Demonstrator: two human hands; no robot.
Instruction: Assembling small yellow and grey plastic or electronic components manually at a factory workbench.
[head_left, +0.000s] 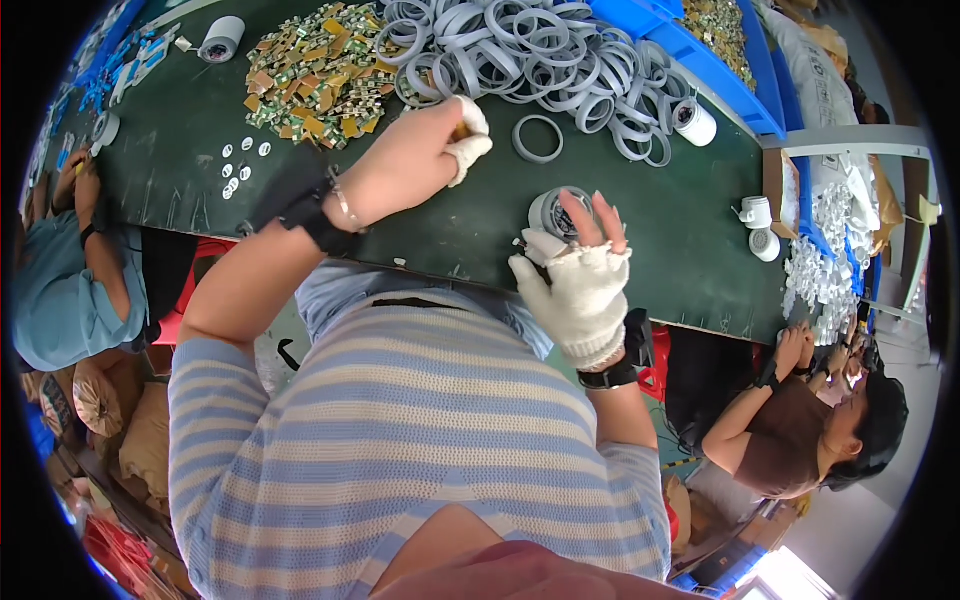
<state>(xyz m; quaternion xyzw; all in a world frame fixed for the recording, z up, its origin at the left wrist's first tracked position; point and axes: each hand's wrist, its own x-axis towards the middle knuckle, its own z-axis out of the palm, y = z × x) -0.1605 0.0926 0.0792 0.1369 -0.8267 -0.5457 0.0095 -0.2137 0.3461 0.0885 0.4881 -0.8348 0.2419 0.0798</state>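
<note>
My left hand [425, 150] is raised over the table in front of the boards, its white-covered fingertips closed in a pinch. Between them shows a bit of a small yellowish circuit board [461, 131], mostly hidden by the fingers. On my right hand [585, 290] is a white knitted glove with bare fingertips. It grips a round white housing [545, 212] with dark parts inside, standing on the table near the front edge. A single grey ring [538, 139] lies flat just beyond that housing. Behind my left hand spreads a pile of small circuit boards [320, 75].
A heap of grey rings [520, 45] covers the back middle of the green table [400, 235]. White housings stand at back left [222, 40] and right [695, 121]. Small white discs [246, 173] lie at left. Blue bins [700, 75] edge the back right. People sit on both sides.
</note>
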